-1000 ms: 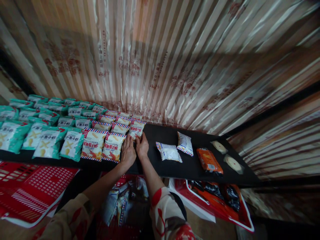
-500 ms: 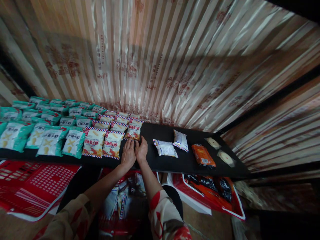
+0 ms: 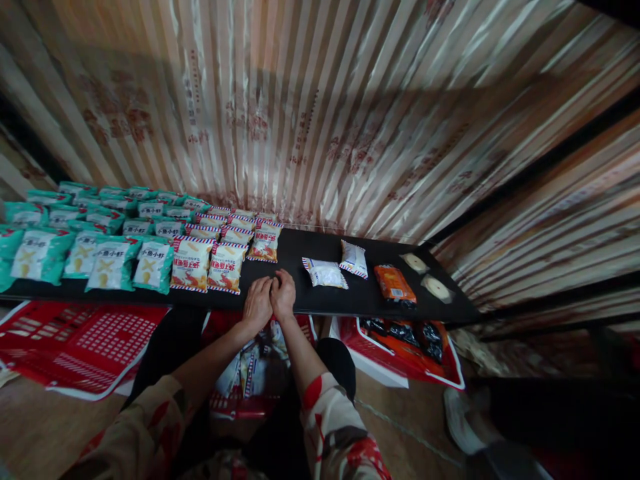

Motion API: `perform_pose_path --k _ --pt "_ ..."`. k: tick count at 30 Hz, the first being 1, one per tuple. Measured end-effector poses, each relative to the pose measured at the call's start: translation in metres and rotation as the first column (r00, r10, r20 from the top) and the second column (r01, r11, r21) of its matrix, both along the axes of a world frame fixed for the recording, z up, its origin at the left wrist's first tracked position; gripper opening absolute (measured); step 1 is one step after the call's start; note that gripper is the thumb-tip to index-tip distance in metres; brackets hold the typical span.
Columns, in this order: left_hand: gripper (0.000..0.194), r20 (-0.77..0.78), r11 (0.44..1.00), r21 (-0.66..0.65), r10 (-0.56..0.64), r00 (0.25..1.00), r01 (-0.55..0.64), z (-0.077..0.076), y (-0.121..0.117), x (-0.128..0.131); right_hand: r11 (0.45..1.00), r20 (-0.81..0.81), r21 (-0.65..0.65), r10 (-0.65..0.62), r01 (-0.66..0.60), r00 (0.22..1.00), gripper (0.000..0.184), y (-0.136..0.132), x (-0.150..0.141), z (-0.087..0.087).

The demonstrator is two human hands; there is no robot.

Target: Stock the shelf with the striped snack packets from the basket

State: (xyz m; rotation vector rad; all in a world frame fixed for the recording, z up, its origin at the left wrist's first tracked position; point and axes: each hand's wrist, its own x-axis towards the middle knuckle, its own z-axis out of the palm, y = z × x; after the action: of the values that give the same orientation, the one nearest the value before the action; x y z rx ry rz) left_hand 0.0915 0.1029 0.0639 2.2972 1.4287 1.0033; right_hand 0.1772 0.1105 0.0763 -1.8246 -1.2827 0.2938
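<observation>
My left hand [image 3: 258, 305] and my right hand [image 3: 283, 294] rest side by side at the front edge of a black table [image 3: 310, 303]. Their fingers are loosely bent, and no object shows in either. Just beyond the fingertips, apart from them, lies an orange-and-white snack bag [image 3: 265, 241] with a striped edge. To the left stand similar snack bags, among them one in the front row [image 3: 226, 268]. Two white bags, one nearer [image 3: 325, 274] and one farther [image 3: 354, 259], lie to the right.
Teal snack bags [image 3: 111, 265] fill the table's left part. An orange packet [image 3: 395, 284] and pale round items in clear wrap [image 3: 437, 289] lie at right. Red baskets stand below: left [image 3: 95, 347], middle [image 3: 235, 405] and right [image 3: 457, 363]. A shoe [image 3: 463, 420] shows lower right.
Both hands have drawn back from the nearest orange-and-white bag toward the front edge, leaving a gap. The bag stays in its row. The view has shifted, and a shoe now shows at lower right.
</observation>
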Motion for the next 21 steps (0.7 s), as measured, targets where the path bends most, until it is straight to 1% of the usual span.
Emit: perform_pose_path --k 8,14,18,21 --pt "0.030 0.014 0.997 0.008 -0.078 0.997 0.078 0.002 -0.032 -0.005 1.000 -0.037 -0.006 0.020 -0.021 0.999 0.031 -0.038 -0.003 0.002" --pt "0.030 0.027 0.990 0.040 -0.133 0.991 0.132 0.000 -0.054 -0.012 0.998 -0.058 0.048 0.047 -0.044 0.997 0.035 -0.062 -0.007 0.000" --pt "0.027 0.017 0.983 0.036 -0.181 0.983 0.180 -0.002 -0.070 -0.018 0.991 -0.056 0.111 0.079 -0.072 0.995 0.034 -0.080 -0.010 -0.008" --pt "0.028 -0.015 0.975 -0.006 -0.220 0.975 0.220 -0.008 -0.083 -0.022 0.992 -0.044 0.104 0.080 -0.075 0.996 0.034 -0.097 -0.012 -0.018"
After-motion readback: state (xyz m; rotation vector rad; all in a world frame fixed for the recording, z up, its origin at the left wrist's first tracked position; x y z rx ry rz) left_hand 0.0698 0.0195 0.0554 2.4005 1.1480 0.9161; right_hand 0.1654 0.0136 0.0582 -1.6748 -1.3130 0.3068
